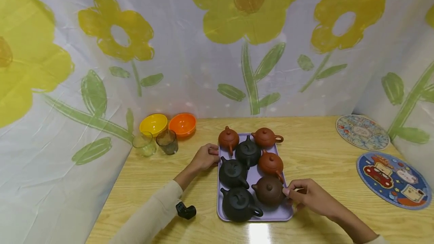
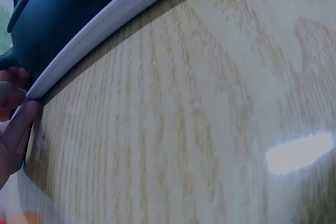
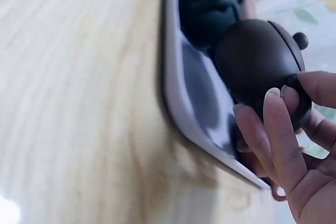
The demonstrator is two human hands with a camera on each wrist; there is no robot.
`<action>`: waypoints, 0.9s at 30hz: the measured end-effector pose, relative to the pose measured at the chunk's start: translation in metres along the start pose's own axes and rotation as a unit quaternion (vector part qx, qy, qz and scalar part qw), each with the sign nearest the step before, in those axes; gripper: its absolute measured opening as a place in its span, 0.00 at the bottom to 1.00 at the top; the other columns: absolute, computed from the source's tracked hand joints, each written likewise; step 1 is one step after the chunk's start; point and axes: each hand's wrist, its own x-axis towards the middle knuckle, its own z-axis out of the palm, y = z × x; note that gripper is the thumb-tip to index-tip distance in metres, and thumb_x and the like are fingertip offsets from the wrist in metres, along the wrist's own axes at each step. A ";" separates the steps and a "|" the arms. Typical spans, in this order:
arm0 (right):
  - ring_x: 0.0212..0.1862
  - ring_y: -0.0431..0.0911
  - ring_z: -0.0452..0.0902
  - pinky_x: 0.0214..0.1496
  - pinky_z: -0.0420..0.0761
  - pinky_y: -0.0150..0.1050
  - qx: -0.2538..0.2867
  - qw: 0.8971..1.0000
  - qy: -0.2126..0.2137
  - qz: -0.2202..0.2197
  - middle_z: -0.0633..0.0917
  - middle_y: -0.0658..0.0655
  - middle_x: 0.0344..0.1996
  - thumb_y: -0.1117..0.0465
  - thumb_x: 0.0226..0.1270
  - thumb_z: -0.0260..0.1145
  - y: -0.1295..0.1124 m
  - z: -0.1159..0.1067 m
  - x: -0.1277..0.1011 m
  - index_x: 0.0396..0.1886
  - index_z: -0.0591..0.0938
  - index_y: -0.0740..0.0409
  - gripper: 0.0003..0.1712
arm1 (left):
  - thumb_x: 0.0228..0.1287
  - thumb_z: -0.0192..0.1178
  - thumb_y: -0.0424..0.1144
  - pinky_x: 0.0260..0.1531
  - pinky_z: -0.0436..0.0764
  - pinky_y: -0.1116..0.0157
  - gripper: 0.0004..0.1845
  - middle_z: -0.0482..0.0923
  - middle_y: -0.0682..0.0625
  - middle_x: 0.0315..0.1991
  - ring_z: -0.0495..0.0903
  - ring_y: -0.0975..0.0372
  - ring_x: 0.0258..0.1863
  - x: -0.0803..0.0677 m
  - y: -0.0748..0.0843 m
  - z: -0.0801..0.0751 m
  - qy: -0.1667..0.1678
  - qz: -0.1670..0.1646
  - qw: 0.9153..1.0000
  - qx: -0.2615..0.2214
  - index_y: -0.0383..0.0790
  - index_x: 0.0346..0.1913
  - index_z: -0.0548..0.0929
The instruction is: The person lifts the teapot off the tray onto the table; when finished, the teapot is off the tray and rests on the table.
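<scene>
A lavender tray (image 1: pixel 252 176) lies on the table, crowded with small teapots. My left hand (image 1: pixel 205 157) holds its left rim; in the left wrist view, the thumb and fingers pinch the pale edge (image 2: pixel 86 40) beside a black teapot (image 2: pixel 58 19). At the tray's near right, my right hand (image 1: pixel 306 195) pinches the handle of a dark brown teapot (image 1: pixel 270 190), seen closer in the right wrist view (image 3: pixel 257 59). Three black teapots, one of them nearest me (image 1: pixel 239 203), fill the left and middle. Three reddish-brown teapots (image 1: pixel 271 163) stand at the back and right.
Left of the tray are a yellow bowl (image 1: pixel 153 124), an orange bowl (image 1: pixel 183 125), a clear glass (image 1: pixel 144 145) and a dark glass (image 1: pixel 167 143). Two round mats, one floral (image 1: pixel 362 132) and one blue (image 1: pixel 393 180), lie to the right. A flowered curtain (image 1: pixel 190 74) hangs behind.
</scene>
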 end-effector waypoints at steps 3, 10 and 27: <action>0.38 0.50 0.86 0.35 0.88 0.44 -0.005 1.000 0.002 -0.006 0.85 0.62 0.37 0.54 0.76 0.60 -0.006 -0.010 -0.001 0.38 0.83 0.67 0.18 | 0.55 0.63 0.23 0.36 0.89 0.60 0.25 0.81 0.36 0.46 0.81 0.59 0.34 0.000 0.001 -0.001 0.001 -0.003 1.000 -0.006 0.28 0.58 0.76; 0.45 0.46 0.86 0.39 0.88 0.47 -0.015 0.999 0.013 -0.030 0.85 0.59 0.45 0.57 0.79 0.56 -0.022 -0.039 -0.004 0.40 0.82 0.66 0.16 | 0.55 0.64 0.23 0.37 0.89 0.61 0.24 0.80 0.38 0.45 0.81 0.59 0.35 0.001 0.001 -0.001 0.003 -0.010 1.000 -0.004 0.29 0.58 0.77; 0.47 0.41 0.84 0.44 0.87 0.44 -0.035 0.998 0.038 -0.020 0.85 0.46 0.45 0.55 0.81 0.52 -0.032 -0.112 0.014 0.47 0.80 0.68 0.19 | 0.54 0.61 0.23 0.36 0.89 0.63 0.26 0.79 0.37 0.46 0.80 0.58 0.36 -0.002 0.000 0.002 0.002 -0.011 1.000 -0.002 0.29 0.59 0.75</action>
